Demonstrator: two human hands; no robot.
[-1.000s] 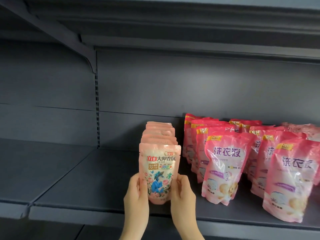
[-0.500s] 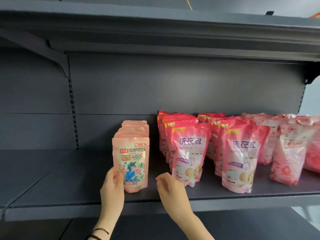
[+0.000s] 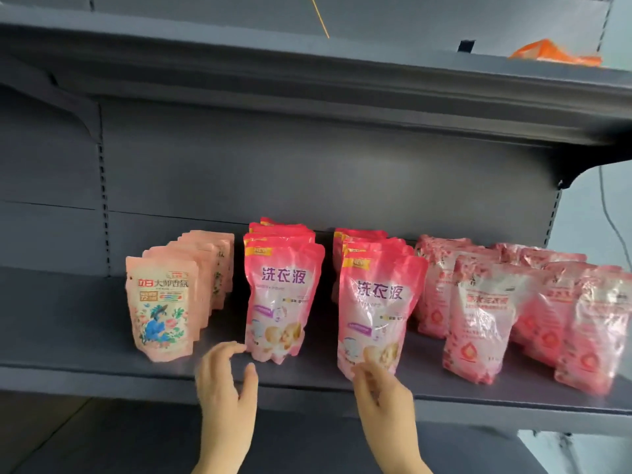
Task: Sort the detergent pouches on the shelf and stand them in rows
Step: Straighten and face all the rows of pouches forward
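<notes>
On the grey shelf (image 3: 85,340), detergent pouches are standing in rows: pale floral pouches (image 3: 160,309) left, then the left pink row (image 3: 280,302), the right pink row (image 3: 376,309), and glossy pouches (image 3: 478,319) right. The left hand (image 3: 225,374) is hovering loosely curled, holding nothing, beside the left pink row's near pouch. The right hand (image 3: 379,388) is touching the right pink row's near pouch with curled fingertips; I cannot tell whether it is gripping.

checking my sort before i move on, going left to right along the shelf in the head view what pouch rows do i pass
row of pale pink floral pouches, first row of bright pink laundry liquid pouches, second row of bright pink laundry liquid pouches, cluster of glossy pink pouches with a red drop
</notes>
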